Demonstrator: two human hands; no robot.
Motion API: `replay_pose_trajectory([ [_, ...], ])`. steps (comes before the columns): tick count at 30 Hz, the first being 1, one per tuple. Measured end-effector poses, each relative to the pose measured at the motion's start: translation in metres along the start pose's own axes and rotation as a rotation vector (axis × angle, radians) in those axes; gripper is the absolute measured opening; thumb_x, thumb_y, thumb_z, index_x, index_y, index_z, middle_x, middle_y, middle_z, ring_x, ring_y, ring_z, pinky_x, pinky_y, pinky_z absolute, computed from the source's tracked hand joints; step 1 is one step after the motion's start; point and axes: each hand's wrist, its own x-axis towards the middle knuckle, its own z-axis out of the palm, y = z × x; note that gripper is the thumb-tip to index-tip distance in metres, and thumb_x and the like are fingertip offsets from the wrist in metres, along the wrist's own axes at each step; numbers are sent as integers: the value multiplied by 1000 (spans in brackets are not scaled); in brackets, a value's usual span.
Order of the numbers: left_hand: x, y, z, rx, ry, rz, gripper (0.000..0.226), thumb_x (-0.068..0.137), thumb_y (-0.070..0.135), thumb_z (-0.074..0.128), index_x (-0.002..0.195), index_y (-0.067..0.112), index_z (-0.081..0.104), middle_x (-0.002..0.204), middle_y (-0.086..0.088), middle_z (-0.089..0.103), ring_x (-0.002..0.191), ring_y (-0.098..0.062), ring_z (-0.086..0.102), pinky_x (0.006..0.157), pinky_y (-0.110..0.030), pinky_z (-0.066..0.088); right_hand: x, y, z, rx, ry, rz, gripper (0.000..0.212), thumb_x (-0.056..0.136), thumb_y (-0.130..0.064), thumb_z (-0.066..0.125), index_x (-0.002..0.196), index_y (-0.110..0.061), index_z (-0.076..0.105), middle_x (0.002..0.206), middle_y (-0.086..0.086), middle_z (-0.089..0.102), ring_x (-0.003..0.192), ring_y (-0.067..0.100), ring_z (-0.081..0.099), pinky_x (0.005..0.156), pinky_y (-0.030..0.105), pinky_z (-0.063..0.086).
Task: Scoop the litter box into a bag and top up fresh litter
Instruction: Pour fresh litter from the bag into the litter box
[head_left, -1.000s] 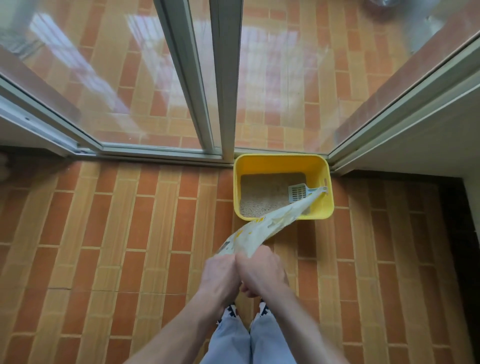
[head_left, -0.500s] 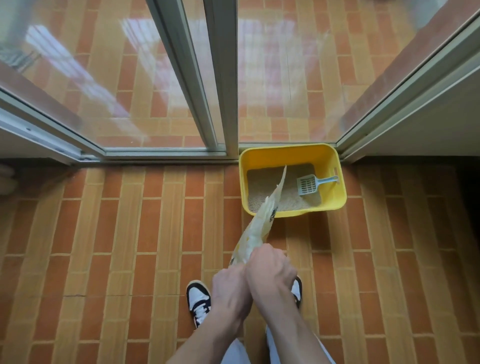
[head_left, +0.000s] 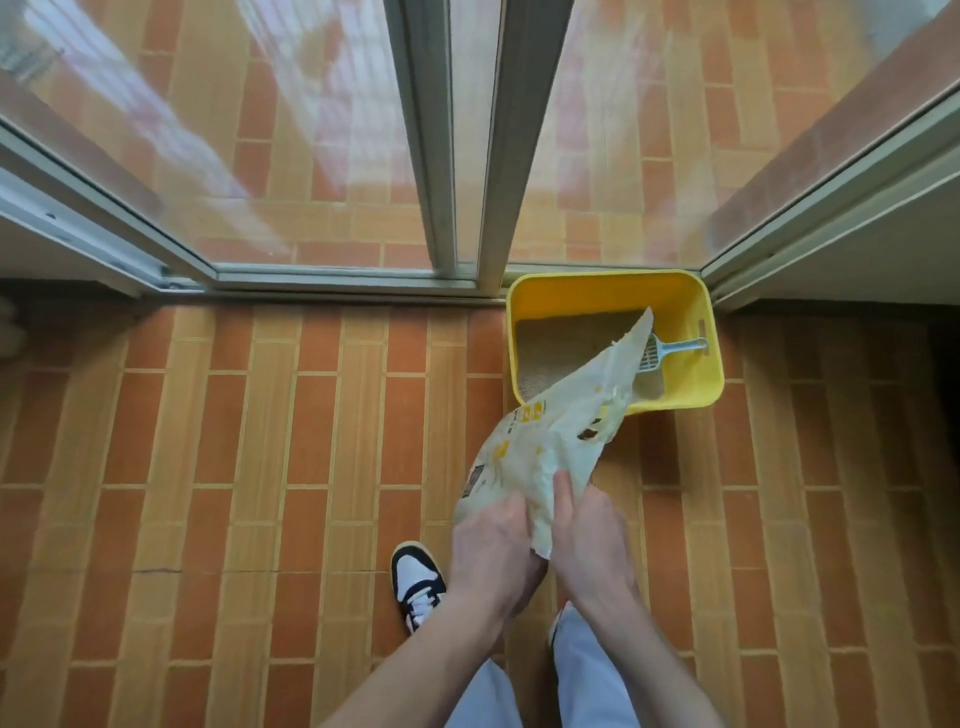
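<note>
A pale printed bag (head_left: 550, 441) is held in front of the body by both hands. The left hand (head_left: 493, 553) grips its near edge with fingers curled under the film; the right hand (head_left: 589, 540) pinches the same edge just beside it, with the right fingers (head_left: 563, 491) pressed onto the plastic. The bag hangs flat and limp, so it is judged nearly or wholly empty.

The yellow litter box (head_left: 706, 364) sits on the brick floor (head_left: 260, 441) ahead of and slightly right of the fingers, against the sliding door frame (head_left: 457, 135). The bag's far corner overlaps the box in view; contact cannot be told. A pale scoop (head_left: 675, 351) lies inside on the litter (head_left: 561, 343).

Step judged: bag preparation, mouth not yet opened. The next move would call for the edges to be parted and the scoop taken up.
</note>
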Motion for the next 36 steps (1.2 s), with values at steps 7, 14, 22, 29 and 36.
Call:
replay_pose_trajectory([
  [7, 9, -49, 26, -59, 89, -70, 44, 83, 50, 59, 111, 19, 46, 105, 2, 52, 91, -23, 52, 73, -29, 34, -12, -13, 4, 110, 10, -41, 51, 105, -45, 39, 71, -11, 53, 68, 5, 58, 65, 23, 54, 69, 43, 49],
  [14, 12, -87, 42, -16, -58, -122, 72, 84, 51, 63, 142, 21, 34, 125, 0, 43, 106, -24, 51, 82, -31, 36, -39, -10, -18, 231, -9, -2, 49, 99, -53, 46, 82, -14, 68, 57, -4, 66, 58, 22, 63, 56, 37, 50],
  [22, 24, -101, 69, -602, -229, -321, 122, 63, 51, 85, 157, 37, 9, 154, 2, 46, 136, -24, 49, 103, -44, 49, -51, -24, -46, 354, 32, 27, 35, 97, -36, 57, 68, -18, 65, 43, -13, 60, 39, -2, 56, 47, 16, 43],
  [29, 34, -122, 106, -621, -248, -336, 35, 63, 32, 65, 87, 16, 46, 87, -9, 55, 75, -33, 57, 53, -36, 41, -41, -22, -47, 349, 54, 34, 33, 95, -45, 57, 89, -17, 74, 57, -6, 70, 55, 10, 65, 59, 33, 44],
  [36, 8, -130, 66, -535, -285, -354, 34, 86, 21, 47, 118, 19, 37, 114, 2, 42, 95, -14, 51, 76, -35, 50, -20, -21, -44, 355, -1, -26, 27, 96, -44, 56, 85, -29, 75, 75, -19, 75, 71, 0, 71, 70, 30, 52],
])
